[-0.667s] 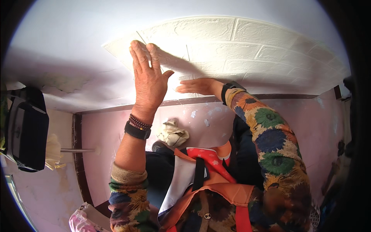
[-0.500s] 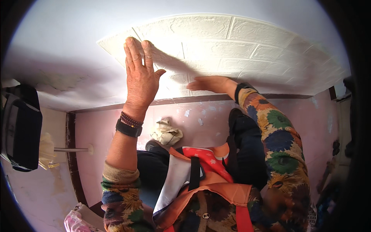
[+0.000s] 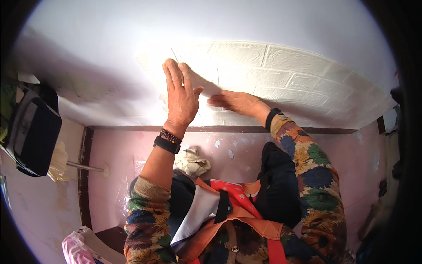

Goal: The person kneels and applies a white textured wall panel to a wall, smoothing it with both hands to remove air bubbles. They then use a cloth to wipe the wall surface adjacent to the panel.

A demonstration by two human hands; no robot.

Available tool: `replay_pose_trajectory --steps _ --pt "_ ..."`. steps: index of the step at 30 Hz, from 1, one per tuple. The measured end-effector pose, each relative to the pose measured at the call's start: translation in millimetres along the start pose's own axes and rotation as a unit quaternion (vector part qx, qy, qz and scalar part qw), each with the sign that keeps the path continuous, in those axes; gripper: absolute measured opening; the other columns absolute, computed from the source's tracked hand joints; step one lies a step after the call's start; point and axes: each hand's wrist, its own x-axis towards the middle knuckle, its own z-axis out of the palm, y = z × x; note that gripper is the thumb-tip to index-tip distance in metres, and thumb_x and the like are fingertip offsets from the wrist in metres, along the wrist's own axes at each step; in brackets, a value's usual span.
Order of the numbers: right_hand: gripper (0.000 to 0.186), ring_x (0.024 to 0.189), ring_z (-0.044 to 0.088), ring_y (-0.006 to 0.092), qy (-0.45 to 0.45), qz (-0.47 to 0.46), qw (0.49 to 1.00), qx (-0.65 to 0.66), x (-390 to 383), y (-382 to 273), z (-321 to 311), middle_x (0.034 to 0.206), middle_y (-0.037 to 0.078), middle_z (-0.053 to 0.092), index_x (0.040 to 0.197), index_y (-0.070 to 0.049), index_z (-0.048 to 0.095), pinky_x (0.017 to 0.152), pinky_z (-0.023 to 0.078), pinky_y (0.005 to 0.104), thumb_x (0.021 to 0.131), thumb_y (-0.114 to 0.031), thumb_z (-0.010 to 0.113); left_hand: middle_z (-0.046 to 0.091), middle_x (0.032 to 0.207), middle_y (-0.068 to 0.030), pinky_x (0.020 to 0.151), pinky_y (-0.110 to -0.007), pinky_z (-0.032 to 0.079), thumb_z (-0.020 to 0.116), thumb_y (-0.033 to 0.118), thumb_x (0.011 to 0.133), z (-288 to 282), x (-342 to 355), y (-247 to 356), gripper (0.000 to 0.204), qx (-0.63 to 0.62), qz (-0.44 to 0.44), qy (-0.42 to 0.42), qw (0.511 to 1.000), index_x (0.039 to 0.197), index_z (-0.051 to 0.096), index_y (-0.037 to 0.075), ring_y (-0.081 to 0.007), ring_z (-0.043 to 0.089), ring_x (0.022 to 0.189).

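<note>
A white brick-patterned wall panel (image 3: 281, 66) lies along the lower part of the wall, above a dark baseboard (image 3: 246, 129). Against its left end rests my left hand (image 3: 181, 94), palm toward the panel, fingers pointing up and the thumb apart. My right hand (image 3: 237, 102) lies flat on the panel just to the right, fingers stretched toward the left hand. Neither hand holds anything. Glare washes out the panel's left part, so its edge there is faint. A shadow falls on the panel between the hands.
A crumpled cream cloth (image 3: 192, 162) lies on the pinkish floor (image 3: 237, 165) near my feet. At the left stand a black bag-like object (image 3: 37, 132) and a metal rod (image 3: 83, 166). A pink plastic bag (image 3: 78, 247) is at the lower left. Bare wall (image 3: 101, 83) shows peeling patches.
My view has shifted, so the panel sits lower in the picture. My left hand appears lower and closer to my right hand, still flat against the panel.
</note>
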Motion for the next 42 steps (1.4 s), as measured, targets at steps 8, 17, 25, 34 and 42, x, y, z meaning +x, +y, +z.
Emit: replay_pose_trajectory --steps 8,17,25,34,42 --pt "0.058 0.151 0.017 0.0121 -0.108 0.059 0.088 0.988 27 -12 50 0.167 -0.006 0.014 0.159 -0.016 0.019 0.125 0.013 0.0356 0.106 -0.034 0.032 -0.004 0.160 -0.0341 0.118 -0.057 0.025 0.074 0.008 0.085 -1 0 -8 0.100 0.016 0.020 -0.007 1.000 0.157 0.005 0.002 -0.0570 0.006 0.146" --pt "0.064 0.151 0.010 0.0056 -0.171 0.159 0.369 0.900 -47 -20 42 0.166 -0.011 0.014 0.159 -0.026 0.019 0.125 -0.005 0.0443 0.102 -0.047 0.038 -0.008 0.162 -0.0278 0.120 -0.053 0.025 0.073 0.012 0.088 4 -3 -12 0.101 0.008 0.007 -0.010 1.000 0.160 0.001 0.010 -0.0505 0.004 0.149" --pt "0.076 0.153 0.004 0.0084 -0.178 0.126 0.372 0.903 -58 -17 39 0.167 -0.012 0.006 0.161 -0.027 0.010 0.125 -0.004 0.0460 0.098 -0.060 0.040 -0.004 0.162 -0.0291 0.120 -0.053 0.026 0.070 0.006 0.088 6 -5 -14 0.093 -0.022 0.004 0.010 1.000 0.159 0.009 0.007 -0.0522 0.005 0.148" --pt "0.071 0.153 0.007 0.0073 -0.207 0.160 0.386 0.885 -10 -15 52 0.167 -0.011 0.010 0.161 -0.025 0.012 0.124 -0.001 0.0459 0.101 -0.054 0.036 -0.004 0.162 -0.0299 0.118 -0.055 0.028 0.071 0.009 0.088 9 -4 -15 0.093 -0.020 0.021 0.029 0.999 0.158 0.010 0.006 -0.0541 0.007 0.147" --pt "0.079 0.153 0.004 0.0096 -0.257 0.201 0.317 0.891 -23 -43 84 0.166 -0.010 0.015 0.158 -0.031 0.021 0.125 -0.006 0.0493 0.091 -0.062 0.050 -0.002 0.161 -0.0319 0.118 -0.057 0.026 0.075 0.013 0.085 16 -8 -21 0.099 -0.013 0.015 0.017 1.000 0.158 0.008 0.006 -0.0559 0.009 0.146"
